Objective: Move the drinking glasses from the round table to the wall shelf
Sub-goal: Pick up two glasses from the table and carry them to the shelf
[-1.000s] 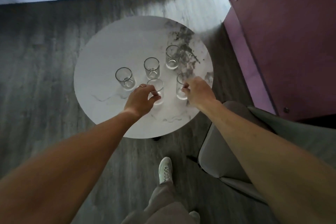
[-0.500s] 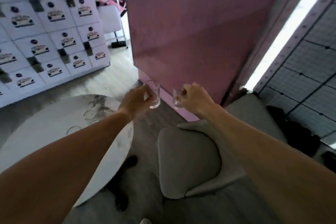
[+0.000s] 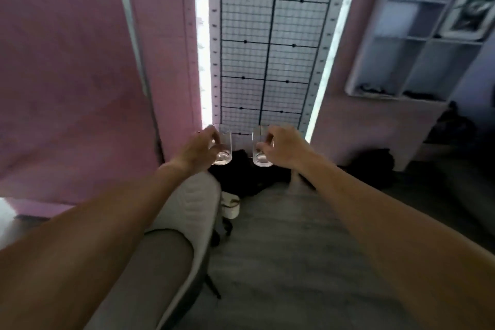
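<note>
**Two glasses carried in the air, shelf off to the right**

The left hand point(image 3: 197, 149) has its grip clamped round a clear drinking glass point(image 3: 223, 146), fingers wrapped over the near side. The right hand point(image 3: 285, 147) grips a second drinking glass point(image 3: 261, 149) the same way. Both glasses are upright, held side by side and apart, in front of a wire grid panel point(image 3: 267, 61) flanked by bright light strips. They look empty, though blur makes that uncertain. The white wall shelf point(image 3: 417, 35), split into open compartments, hangs on the pink wall at upper right, well apart from the hands. A grey chair point(image 3: 184, 211) sits below the left forearm.
</note>
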### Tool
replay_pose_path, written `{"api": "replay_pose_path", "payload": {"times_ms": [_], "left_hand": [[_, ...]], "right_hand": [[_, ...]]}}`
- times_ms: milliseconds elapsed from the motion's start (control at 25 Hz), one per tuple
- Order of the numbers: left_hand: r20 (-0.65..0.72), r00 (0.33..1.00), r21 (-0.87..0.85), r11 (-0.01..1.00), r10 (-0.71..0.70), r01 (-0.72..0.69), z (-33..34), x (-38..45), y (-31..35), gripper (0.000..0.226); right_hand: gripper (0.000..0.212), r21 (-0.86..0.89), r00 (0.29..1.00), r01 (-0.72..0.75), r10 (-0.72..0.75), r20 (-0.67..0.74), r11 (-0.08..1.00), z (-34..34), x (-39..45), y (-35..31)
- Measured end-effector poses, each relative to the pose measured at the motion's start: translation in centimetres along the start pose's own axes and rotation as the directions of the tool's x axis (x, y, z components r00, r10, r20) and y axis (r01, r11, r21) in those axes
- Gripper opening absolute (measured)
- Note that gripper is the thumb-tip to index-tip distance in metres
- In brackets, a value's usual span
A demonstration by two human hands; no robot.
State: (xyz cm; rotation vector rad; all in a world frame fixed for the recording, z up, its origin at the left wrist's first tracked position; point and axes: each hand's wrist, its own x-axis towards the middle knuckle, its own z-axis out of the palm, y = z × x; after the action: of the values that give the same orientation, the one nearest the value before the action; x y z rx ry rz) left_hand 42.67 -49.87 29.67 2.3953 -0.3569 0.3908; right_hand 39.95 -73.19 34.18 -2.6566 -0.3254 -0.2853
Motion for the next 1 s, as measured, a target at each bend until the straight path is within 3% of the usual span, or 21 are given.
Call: {"api": "replay_pose_path", "payload": {"times_ms": [280, 480, 1000], "left_hand": [[0.236, 0.944, -0.126, 0.970, 0.231, -0.206, 14.4, 7.7, 16.4, 0.024], [0.289, 0.905, -0.188, 0.945, 0.313, -0.267, 22.8, 13.7, 22.8, 0.015], [0.256, 0.885, -0.236, 0.913, 0.389, -0.333, 38.6, 42.3, 31.5, 0.017]], "right_hand": [[0.014, -0.057, 0.948, -0.285, 0.272, -0.164, 0.957, -10.5, -6.5, 15.7], [0.019, -0.085, 0.885, -0.423, 0.392, -0.250, 0.902, -14.2, -6.1, 25.4], [0.020, -0.053, 0.827, -0.488, 0.442, -0.349, 0.871, -23.3, 14.2, 46.6]]}}
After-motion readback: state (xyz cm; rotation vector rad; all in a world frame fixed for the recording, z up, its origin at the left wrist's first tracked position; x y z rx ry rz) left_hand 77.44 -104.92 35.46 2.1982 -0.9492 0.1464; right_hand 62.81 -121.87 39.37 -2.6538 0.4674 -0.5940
